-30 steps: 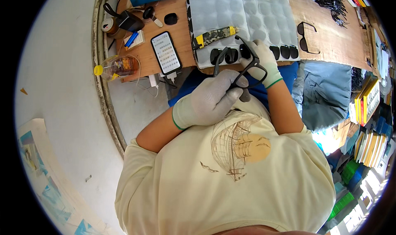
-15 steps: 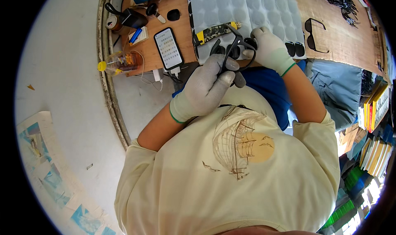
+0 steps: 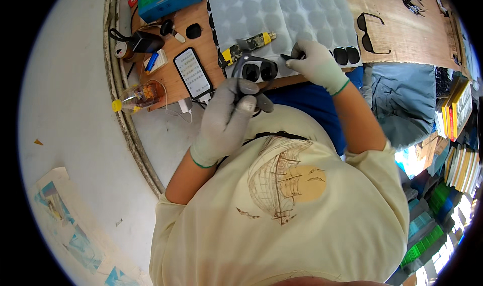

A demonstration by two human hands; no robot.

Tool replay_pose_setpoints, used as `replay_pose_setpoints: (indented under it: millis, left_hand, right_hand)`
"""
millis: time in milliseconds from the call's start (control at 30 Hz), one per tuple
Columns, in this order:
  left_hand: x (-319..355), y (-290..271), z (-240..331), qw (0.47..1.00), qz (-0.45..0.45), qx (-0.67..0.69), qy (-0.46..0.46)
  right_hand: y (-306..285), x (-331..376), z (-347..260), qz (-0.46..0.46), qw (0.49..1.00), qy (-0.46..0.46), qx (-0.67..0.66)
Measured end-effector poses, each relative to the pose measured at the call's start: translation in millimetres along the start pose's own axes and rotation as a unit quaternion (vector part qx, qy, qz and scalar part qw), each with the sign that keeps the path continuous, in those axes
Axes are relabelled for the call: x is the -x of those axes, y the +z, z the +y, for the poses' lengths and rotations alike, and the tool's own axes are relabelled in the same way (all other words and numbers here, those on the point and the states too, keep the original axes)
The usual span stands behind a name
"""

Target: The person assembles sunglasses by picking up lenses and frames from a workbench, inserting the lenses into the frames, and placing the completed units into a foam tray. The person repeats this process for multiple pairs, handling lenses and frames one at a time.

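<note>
Bottle (image 3: 143, 96) with a yellow cap at the left edge of the table; phone (image 3: 192, 73) beside it, screen up. Next, left hand (image 3: 224, 116), gloved: thumb and fingers grasp a black glasses frame (image 3: 246, 59), held in the air over the near edge of a padded sheet (image 3: 317, 14). Frame is blurred; its long axis appears to run up from the grip, away from the body. Yellow-and-dark knife (image 3: 249, 48) lies on the sheet beyond the frame. Two dark lenses (image 3: 250, 72) show behind the rim. Right hand (image 3: 318, 66), gloved: thumb and fingertips pinch a small dark piece (image 3: 286, 57), probably a lens. Key relation: piece lies right of the frame and farther from the body than the left grip, a gap between; right hand is nearer to it. Farther right, sunglasses (image 3: 368, 40) rest on the wooden table (image 3: 412, 39).
</note>
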State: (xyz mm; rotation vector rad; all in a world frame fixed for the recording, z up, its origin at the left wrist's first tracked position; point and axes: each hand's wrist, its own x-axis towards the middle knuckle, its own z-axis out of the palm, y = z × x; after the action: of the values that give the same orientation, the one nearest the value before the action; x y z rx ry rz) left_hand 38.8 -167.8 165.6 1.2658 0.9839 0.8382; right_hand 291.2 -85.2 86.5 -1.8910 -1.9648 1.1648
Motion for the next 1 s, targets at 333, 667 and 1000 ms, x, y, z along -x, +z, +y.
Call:
replay_pose_setpoints:
  millis: [333, 667, 1000]
  left_hand:
    - [12, -45, 16, 0.950, -0.226, -0.209, 0.052]
    - [-15, -66, 26, 0.984, -0.017, -0.044, 0.170]
    - [-17, -58, 12, 0.980, 0.092, -0.154, 0.082]
  right_hand:
    - [68, 1, 8, 0.354, 0.896, -0.267, -0.008]
    - [-16, 9, 10, 0.159, 0.848, -0.378, 0.336]
    - [33, 62, -62, 0.298, 0.878, -0.223, -0.302]
